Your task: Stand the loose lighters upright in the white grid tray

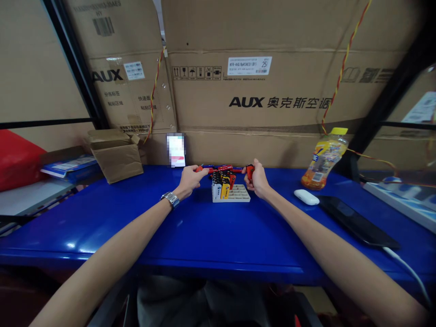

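- The left hand (190, 179), at the centre of the frame, is closed in a pinch, thumb and fingers together on a red lighter (199, 169), as it appears.
- The right hand (260, 181), just right of centre, has its fingers curled around a second red lighter (250, 171) with dark parts; the thumb points up.
- Between the hands, red and blue lighters (225, 168) lie behind the tray, partly hidden; I cannot tell how many.
- Each lighter is probably light, stiff and smooth, so a little slippery; a pinch at mid-body, clear of the black top, should hold best. The plastic-looking shell may crack if dropped.
- The pale gridded tray (238, 199), at centre, holds upright lighters with black tops in its left part: white (217, 191) and yellow (225, 190) in front, red behind. Grid compartments show at its right.
- The cardboard box (119, 163), left of centre, hides its inside.
- The yellow-capped bottle (325, 159), at right, shows orange near its base; whether that is drink or label is unclear.
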Motion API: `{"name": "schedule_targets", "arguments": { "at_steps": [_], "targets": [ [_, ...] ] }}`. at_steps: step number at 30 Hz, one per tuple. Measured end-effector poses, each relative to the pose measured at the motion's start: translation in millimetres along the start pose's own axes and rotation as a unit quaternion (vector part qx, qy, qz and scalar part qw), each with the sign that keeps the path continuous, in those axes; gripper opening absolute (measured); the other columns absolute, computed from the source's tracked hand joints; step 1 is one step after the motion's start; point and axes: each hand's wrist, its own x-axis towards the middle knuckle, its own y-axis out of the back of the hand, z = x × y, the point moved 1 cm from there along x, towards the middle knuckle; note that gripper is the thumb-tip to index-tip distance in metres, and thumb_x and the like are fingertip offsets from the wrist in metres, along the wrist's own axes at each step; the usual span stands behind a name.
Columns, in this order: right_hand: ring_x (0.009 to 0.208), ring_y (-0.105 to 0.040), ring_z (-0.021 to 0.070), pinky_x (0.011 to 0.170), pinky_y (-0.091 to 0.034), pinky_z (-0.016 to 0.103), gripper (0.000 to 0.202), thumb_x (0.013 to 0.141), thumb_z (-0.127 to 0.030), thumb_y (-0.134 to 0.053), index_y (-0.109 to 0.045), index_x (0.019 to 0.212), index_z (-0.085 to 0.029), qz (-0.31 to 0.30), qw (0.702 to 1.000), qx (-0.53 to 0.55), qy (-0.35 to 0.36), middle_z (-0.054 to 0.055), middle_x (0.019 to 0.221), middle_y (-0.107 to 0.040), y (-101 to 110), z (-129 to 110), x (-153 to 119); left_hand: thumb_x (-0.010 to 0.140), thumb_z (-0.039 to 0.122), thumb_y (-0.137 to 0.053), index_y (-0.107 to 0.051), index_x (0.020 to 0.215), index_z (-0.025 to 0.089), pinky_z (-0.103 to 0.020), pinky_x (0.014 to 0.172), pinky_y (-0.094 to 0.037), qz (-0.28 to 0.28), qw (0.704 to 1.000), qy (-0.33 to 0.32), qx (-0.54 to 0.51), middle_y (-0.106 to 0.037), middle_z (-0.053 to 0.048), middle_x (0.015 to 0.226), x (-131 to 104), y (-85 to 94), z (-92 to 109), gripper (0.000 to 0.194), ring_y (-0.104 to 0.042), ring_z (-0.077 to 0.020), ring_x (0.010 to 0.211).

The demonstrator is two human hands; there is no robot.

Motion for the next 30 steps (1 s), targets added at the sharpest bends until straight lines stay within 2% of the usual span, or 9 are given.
{"name": "schedule_targets", "arguments": {
  "at_steps": [4, 7, 11, 13, 16, 19, 22, 26, 30],
  "targets": [
    [0.031, -0.033, 0.0097, 0.032, -0.022, 0.021, 0.034, 0.09, -0.056, -0.035, -0.043, 0.086, -0.024, -0.062, 0.989, -0.099, 0.086, -0.007, 0.046, -0.046, 5, 0, 3, 0.067, 0.024, -0.073, -0.034, 0.06, 0.022, -0.022, 0.04, -0.026, 0.01, 1.0, -0.018, 0.015, -0.027, 0.008, 0.052, -2, 0.2, 0, 0.039, -0.026, -0.005, 0.045],
    [0.041, -0.044, 0.0099, 0.04, -0.031, 0.022, 0.026, 0.088, -0.05, -0.047, -0.043, 0.089, -0.024, -0.103, 0.954, -0.208, 0.191, -0.005, 0.059, -0.055, 11, -2, 6, 0.066, 0.018, -0.072, -0.036, 0.063, 0.021, -0.022, 0.04, -0.03, 0.014, 1.0, -0.022, 0.014, -0.032, 0.007, 0.054, -3, 0.5, 0, 0.036, -0.031, -0.0051, 0.045],
    [0.063, -0.05, 0.0125, 0.059, -0.039, 0.027, 0.024, 0.089, -0.043, -0.048, -0.051, 0.081, -0.021, -0.093, 0.885, -0.305, 0.34, 0.002, 0.074, -0.059, 18, -10, 8, 0.074, 0.029, -0.071, -0.038, 0.064, 0.021, -0.023, 0.039, -0.029, 0.012, 1.0, -0.024, -0.01, -0.034, 0.007, 0.051, 0, 1.2, -2, 0.036, -0.032, -0.0047, 0.041],
    [0.065, -0.048, 0.0129, 0.061, -0.038, 0.028, 0.025, 0.087, -0.042, -0.051, -0.055, 0.077, -0.019, -0.088, 0.872, -0.309, 0.369, 0.002, 0.072, -0.057, 19, -15, 7, 0.079, 0.037, -0.067, -0.039, 0.064, 0.021, -0.024, 0.039, -0.03, 0.01, 0.999, -0.029, -0.014, -0.04, 0.006, 0.05, 3, 1.6, -5, 0.035, -0.036, -0.005, 0.039],
    [0.059, -0.045, 0.0115, 0.056, -0.036, 0.027, 0.028, 0.085, -0.045, -0.054, -0.056, 0.075, -0.019, -0.117, 0.907, -0.24, 0.326, 0.0, 0.066, -0.054, 17, -18, 1, 0.085, 0.045, -0.059, -0.043, 0.065, 0.02, -0.024, 0.041, -0.034, 0.016, 0.999, -0.038, -0.009, -0.047, 0.003, 0.051, 7, 2.0, -10, 0.036, -0.043, -0.0064, 0.039],
    [0.052, -0.046, 0.0098, 0.051, -0.037, 0.026, 0.033, 0.08, -0.051, -0.059, -0.055, 0.077, -0.019, -0.185, 0.935, -0.165, 0.255, -0.001, 0.062, -0.055, 11, -16, -4, 0.088, 0.046, -0.053, -0.046, 0.067, 0.019, -0.024, 0.047, -0.038, 0.02, 0.998, -0.061, -0.003, -0.054, 0.0, 0.055, 9, 1.7, -13, 0.036, -0.049, -0.0085, 0.044],
    [0.049, -0.051, 0.0107, 0.05, -0.041, 0.027, 0.035, 0.076, -0.052, -0.064, -0.053, 0.079, -0.019, -0.238, 0.936, -0.142, 0.215, -0.001, 0.06, -0.058, 6, -13, -7, 0.09, 0.044, -0.05, -0.05, 0.068, 0.018, -0.025, 0.05, -0.037, 0.02, 0.993, -0.109, 0.03, -0.056, -0.001, 0.06, 11, 2.5, -13, 0.034, -0.05, -0.0104, 0.051],
    [0.05, -0.058, 0.0137, 0.053, -0.046, 0.03, 0.03, 0.074, -0.045, -0.068, -0.052, 0.079, -0.02, -0.26, 0.931, -0.147, 0.21, -0.001, 0.059, -0.06, 6, -12, -8, 0.091, 0.04, -0.048, -0.054, 0.065, 0.018, -0.026, 0.051, -0.033, 0.034, 0.969, -0.2, 0.138, -0.051, -0.001, 0.059, 12, 7.1, -5, 0.035, -0.046, -0.0127, 0.056],
    [0.048, -0.057, 0.0141, 0.052, -0.046, 0.031, 0.028, 0.07, -0.037, -0.072, -0.054, 0.082, -0.02, -0.259, 0.93, -0.154, 0.21, -0.002, 0.058, -0.06, 7, -14, -10, 0.09, 0.026, -0.051, -0.06, 0.089, 0.018, -0.026, 0.06, -0.041, 0.052, 0.948, -0.285, 0.134, -0.059, -0.002, 0.073, 9, 7.8, 18, 0.012, -0.052, -0.0138, 0.067]
  ]
}}
